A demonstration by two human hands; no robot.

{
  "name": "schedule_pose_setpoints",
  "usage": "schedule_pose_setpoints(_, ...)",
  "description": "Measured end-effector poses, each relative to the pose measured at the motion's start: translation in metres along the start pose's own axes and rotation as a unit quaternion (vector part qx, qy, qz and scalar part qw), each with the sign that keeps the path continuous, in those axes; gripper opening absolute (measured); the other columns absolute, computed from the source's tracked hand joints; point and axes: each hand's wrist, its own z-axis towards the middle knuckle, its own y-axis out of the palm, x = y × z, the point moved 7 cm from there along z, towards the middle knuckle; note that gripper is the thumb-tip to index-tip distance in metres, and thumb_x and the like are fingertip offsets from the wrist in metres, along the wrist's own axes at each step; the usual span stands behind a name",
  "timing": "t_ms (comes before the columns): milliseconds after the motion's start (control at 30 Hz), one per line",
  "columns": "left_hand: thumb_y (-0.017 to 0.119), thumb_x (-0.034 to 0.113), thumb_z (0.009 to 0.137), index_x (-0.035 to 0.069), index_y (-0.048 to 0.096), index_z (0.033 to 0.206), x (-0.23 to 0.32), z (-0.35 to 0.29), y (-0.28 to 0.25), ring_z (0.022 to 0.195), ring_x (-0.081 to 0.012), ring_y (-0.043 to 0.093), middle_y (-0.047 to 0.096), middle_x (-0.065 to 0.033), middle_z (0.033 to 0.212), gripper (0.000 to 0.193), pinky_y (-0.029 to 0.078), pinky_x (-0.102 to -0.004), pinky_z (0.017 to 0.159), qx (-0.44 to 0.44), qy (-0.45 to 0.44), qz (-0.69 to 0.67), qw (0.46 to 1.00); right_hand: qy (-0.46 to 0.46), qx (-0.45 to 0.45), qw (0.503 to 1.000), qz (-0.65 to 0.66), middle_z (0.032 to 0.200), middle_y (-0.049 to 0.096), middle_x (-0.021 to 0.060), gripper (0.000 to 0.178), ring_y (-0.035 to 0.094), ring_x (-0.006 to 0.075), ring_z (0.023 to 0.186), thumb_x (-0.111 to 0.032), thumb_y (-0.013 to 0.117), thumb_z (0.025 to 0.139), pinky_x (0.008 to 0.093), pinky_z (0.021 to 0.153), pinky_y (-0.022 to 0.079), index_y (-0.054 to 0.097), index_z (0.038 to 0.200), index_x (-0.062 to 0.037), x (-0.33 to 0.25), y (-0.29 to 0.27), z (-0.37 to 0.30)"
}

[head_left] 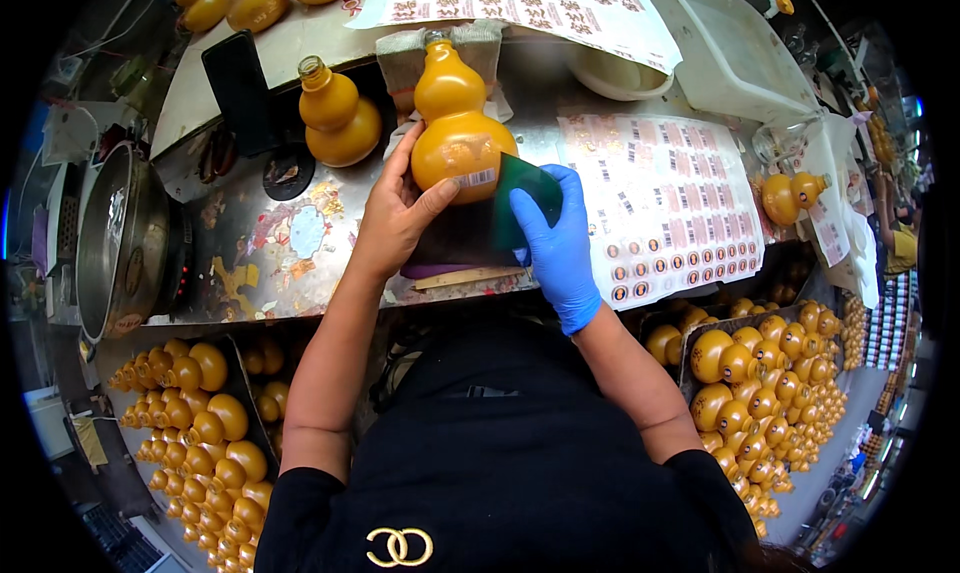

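An amber, gourd-shaped bottle leans back on a pale cloth rest at the table's near middle. My bare left hand grips its lower bulb from the left, thumb beside a barcode label. On the bulb's front is a faint printed patch. My right hand, in a blue glove, pinches a dark green, flat flexible scraper. The scraper's upper left edge lies against or just in front of the bulb's right side; I cannot tell if it touches. A second gourd bottle stands to the left.
Printed sticker sheets lie right of my glove, with another sheet behind. A phone stands at the left, near a metal pan. A white bowl and plastic tub sit behind. Crates of gourd bottles flank me below.
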Motion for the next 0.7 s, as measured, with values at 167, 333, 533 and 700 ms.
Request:
schedule_pose_setpoints(167,0.051,0.020,0.096,-0.002,0.019,0.147,-0.011,0.000,-0.008,0.134,-0.0211,0.035,0.035,-0.0135,0.145,0.065,0.025,-0.0328,0.112,-0.001,-0.037,-0.087,0.995,-0.373,0.056,0.898,-0.228,0.086,0.061,0.0074,0.033,0.061,0.0175,0.068,-0.004,0.070,0.078,0.0295,0.059,0.050,0.063,0.111,-0.0081,-0.046,0.010,-0.025)
schedule_pose_setpoints(333,0.045,0.020,0.097,-0.001,0.019,0.148,-0.010,-0.002,-0.007,0.138,-0.0225,0.031,0.031,-0.0146,0.148,0.061,0.021,-0.0342,0.114,-0.009,-0.037,-0.123,0.992,-0.483,-0.037,0.749,-0.452,0.075,0.051,0.0024,0.046,0.057,0.0214,0.064,-0.008,0.070,0.062,0.0340,0.051,0.045,0.065,0.108,-0.0125,-0.049,0.054,-0.041)
schedule_pose_setpoints(533,0.059,0.025,0.092,-0.003,0.020,0.146,0.000,0.006,-0.011,0.135,-0.0231,0.033,0.033,-0.0171,0.145,0.072,0.026,-0.0341,0.111,0.025,-0.031,-0.092,0.995,-0.342,-0.127,0.908,-0.205,0.081,0.056,0.0065,0.031,0.061,0.0219,0.074,0.000,0.065,0.074,0.0298,0.067,0.050,0.065,0.104,-0.0076,-0.053,0.031,-0.025)
schedule_pose_setpoints(700,0.071,0.029,0.083,-0.003,0.019,0.145,0.007,0.014,-0.004,0.129,-0.0256,0.040,0.038,-0.0200,0.139,0.087,0.033,-0.0359,0.107,0.062,-0.036,0.022,0.997,0.077,-0.161,0.977,0.118,0.085,0.062,0.0039,0.015,0.059,0.0114,0.080,-0.011,0.058,0.084,0.0241,0.075,0.047,0.064,0.093,-0.0013,-0.035,-0.011,0.023)
